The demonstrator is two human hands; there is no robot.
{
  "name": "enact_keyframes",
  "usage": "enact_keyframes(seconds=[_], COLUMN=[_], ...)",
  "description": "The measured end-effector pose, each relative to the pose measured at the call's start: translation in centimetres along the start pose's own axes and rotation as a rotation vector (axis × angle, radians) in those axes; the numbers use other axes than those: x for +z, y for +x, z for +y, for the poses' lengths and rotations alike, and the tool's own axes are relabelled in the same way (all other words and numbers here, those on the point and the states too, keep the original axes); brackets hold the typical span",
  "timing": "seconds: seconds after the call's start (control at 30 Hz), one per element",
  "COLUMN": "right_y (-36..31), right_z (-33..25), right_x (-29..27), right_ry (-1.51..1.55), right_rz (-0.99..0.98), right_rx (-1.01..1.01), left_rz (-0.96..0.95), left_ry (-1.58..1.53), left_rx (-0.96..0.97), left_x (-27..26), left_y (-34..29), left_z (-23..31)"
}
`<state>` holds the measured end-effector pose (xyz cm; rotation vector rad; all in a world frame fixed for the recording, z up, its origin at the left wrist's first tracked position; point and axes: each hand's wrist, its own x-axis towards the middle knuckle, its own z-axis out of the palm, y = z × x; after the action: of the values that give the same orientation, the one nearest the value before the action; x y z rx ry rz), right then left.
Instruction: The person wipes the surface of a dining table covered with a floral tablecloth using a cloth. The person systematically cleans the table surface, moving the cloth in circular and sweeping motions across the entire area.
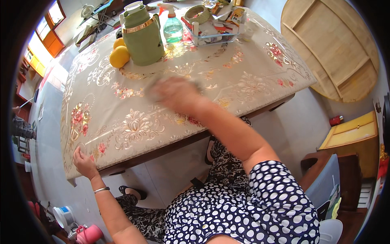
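Via my remote feed I record: home, dining or living area. Evidence: floral-clothed table; green vacuum jug; two yellow fruits; clear plastic basket of household oddments; round wooden board, leaning at right; yellow wooden cabinet; white fan, far left.

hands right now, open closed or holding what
Left hand: open, fingers loosely bent, at the tablecloth edge.
Right hand: motion-blurred over the tablecloth, grip cannot be told.
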<state>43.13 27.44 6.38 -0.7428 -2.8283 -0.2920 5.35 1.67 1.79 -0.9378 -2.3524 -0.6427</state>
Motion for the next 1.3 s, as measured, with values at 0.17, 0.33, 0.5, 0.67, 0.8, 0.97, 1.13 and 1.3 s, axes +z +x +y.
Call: enact_keyframes(seconds=[0.17,0.33,0.5,0.67,0.8,0.97,1.13,1.3], right_y=[-11.1,-22.5,-22.7,-18.4,-11.1,-1.7,6.7,11.3], right_z=[14.5,26.2,27.6,24.5,17.3,9.9,-3.2,-14.4], right_x=[-0.6,-1.3,-1.9,0.7,0.3,4.1,3.1,0.0], right_ry=[0.171,-0.007,-0.221,-0.313,-0.196,-0.134,-0.086,0.168], right_rz=[0.143,0.016,-0.179,-0.079,0.031,0.164,0.104,0.035], right_rx=[0.516,0.960,1.347,1.034,0.728,0.367,0.176,-0.101], left_rz=[-0.024,-0.023,-0.018,-0.031,-0.009,0.016,0.026,0.047], left_ry=[-0.005,-0.012,0.009,0.060,0.064,0.055,0.035,0.002], left_rx=[-0.003,0.001,-0.010,-0.021,-0.007,0.003,-0.002,-0.016], left_x=[-0.1,0.3,0.5,0.1,-0.3,-0.6,-0.9,-1.2], left_y=[0.0,0.0,0.0,0.0,-0.1,-0.1,-0.2,-0.5], left_z=[-0.6,-0.8,-1.3,0.3,0.6,1.4,1.5,1.4])
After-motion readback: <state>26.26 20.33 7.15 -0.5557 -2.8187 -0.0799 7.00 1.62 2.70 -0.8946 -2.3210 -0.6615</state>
